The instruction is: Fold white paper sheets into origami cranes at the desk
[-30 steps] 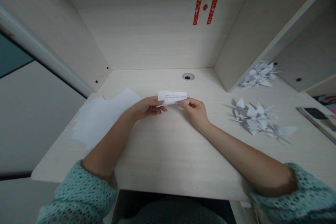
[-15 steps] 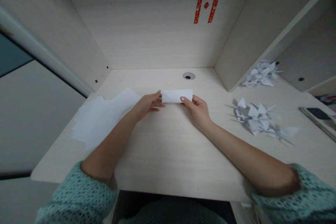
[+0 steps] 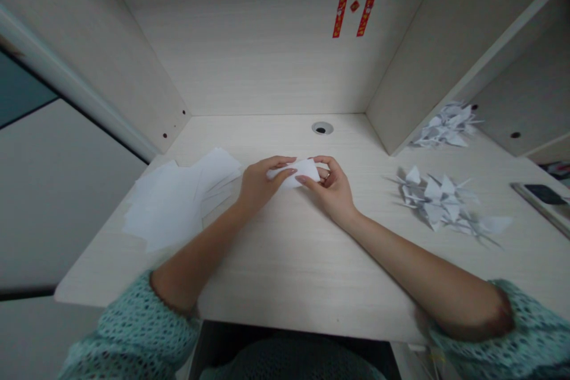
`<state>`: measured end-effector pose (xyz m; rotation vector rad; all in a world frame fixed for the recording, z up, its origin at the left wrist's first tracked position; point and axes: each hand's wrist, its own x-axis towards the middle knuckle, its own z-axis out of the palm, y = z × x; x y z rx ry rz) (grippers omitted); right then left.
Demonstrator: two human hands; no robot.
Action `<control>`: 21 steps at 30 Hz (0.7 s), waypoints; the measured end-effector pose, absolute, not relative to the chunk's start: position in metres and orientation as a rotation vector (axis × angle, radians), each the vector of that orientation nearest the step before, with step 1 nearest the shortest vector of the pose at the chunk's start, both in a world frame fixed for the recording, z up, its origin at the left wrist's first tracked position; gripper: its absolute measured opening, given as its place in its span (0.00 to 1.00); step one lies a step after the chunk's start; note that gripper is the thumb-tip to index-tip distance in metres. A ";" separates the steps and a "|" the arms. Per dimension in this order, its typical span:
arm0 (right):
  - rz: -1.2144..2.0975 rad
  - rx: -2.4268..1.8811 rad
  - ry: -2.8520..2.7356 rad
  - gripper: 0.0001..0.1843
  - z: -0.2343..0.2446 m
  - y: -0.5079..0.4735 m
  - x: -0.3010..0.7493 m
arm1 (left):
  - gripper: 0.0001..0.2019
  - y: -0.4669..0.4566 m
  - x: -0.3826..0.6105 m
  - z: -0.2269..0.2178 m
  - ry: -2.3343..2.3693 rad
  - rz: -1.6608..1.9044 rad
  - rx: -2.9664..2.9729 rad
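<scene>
Nearest, two teal knit sleeves (image 3: 138,332), one per arm, at the bench's front edge, with the forearms bare beyond them. Mid-bench, well back from that edge, the left hand (image 3: 262,184) and the right hand (image 3: 332,190), close together and both grasping one folded white paper (image 3: 296,171), the task's only thing in hand, held just above the bench between them. Left fingers (image 3: 280,163) curved over the paper's left end, thumb pressed against it from the near side. Right fingers (image 3: 323,161) curled around its right end, thumb pinching from the front. No fist, no released grip on either side. Part of the paper hidden behind the fingers, so its fold lines hard to make out.

Just left of the left hand, one fanned stack of white sheets (image 3: 178,202), reaching toward the bench's left edge, the sheet count uncertain in this dim view. Well right of the right hand, one heap of paper cranes (image 3: 439,199); farther back, a second heap of paper cranes (image 3: 445,132) beside the right panel, both too tangled to count. At the far right edge, one phone (image 3: 543,194). Near the back edge, one round grommet (image 3: 322,127).
</scene>
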<state>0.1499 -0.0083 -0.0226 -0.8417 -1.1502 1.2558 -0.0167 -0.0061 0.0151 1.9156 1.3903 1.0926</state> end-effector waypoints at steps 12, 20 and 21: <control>1.154 -0.885 -1.083 0.22 -0.026 -0.005 0.150 | 0.09 -0.009 -0.010 0.010 1.517 1.219 1.796; 1.087 -0.959 -1.049 0.24 -0.029 -0.005 0.150 | 0.09 -0.010 -0.010 0.006 1.482 1.239 1.861; 1.083 -0.966 -1.045 0.24 -0.029 -0.005 0.150 | 0.09 -0.010 -0.010 0.006 1.477 1.242 1.857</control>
